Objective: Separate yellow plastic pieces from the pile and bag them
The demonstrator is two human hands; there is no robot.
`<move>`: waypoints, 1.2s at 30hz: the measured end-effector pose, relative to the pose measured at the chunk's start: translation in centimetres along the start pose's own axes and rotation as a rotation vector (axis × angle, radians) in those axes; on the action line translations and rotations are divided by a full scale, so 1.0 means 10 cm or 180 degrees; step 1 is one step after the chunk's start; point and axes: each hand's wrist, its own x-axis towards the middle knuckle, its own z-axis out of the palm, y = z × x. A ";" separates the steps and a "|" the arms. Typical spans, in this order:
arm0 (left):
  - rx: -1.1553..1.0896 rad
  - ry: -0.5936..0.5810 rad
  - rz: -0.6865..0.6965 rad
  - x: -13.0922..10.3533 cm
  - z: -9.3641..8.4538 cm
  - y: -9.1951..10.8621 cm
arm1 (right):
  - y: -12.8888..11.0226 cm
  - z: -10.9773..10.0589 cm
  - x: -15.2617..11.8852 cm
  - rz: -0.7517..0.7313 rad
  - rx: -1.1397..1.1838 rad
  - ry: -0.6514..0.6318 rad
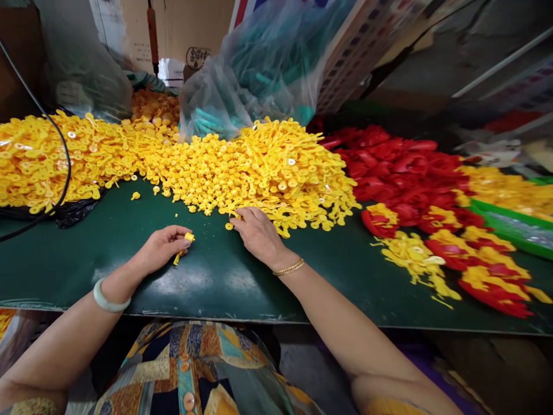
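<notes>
One little yellow piece (189, 237) is pinched in the left hand (166, 249), thumb pressed in against the curled fingers, just over the green table (211, 282). Chunky knob end pokes out the side and a thin yellow bit sticks out below; can't tell from where I'm standing if that's one part or two. The right hand (261, 236) is half curled, palm down, at the near edge of the yellow pile (285, 167), yellow bits right at its fingers. Whether it actually has hold of one, no idea.

Looks like hard moulded plastic, so I'd guess it weighs basically nothing, is pretty stiff, and is a touch slick between dry fingers. Probably not fragile, though that skinny bit would be the first to bend. If it were me, I'd take it by the fat knob, thumb and forefinger.

Lookswise: bright egg-yolk yellow, rounded knob. The pile's got loads of similar knobby ones in the middle, and flatter ones with round, holed ends over to the right.
</notes>
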 end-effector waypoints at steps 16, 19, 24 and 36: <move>-0.1040 0.0085 -0.0113 0.00 -0.02 0.14 | -0.76 -0.02 0.40 0.0288 0.1376 0.0082; -0.1148 0.0119 -0.0063 0.00 -0.03 0.16 | -0.83 -0.02 0.41 0.0494 0.1535 0.0151; -0.1285 0.0141 -0.0080 0.01 -0.03 0.15 | -0.92 0.01 0.40 0.0728 0.2057 0.0105; -0.1452 -0.0038 -0.0022 0.03 -0.04 0.11 | -0.91 0.00 0.42 0.1391 0.4524 -0.0378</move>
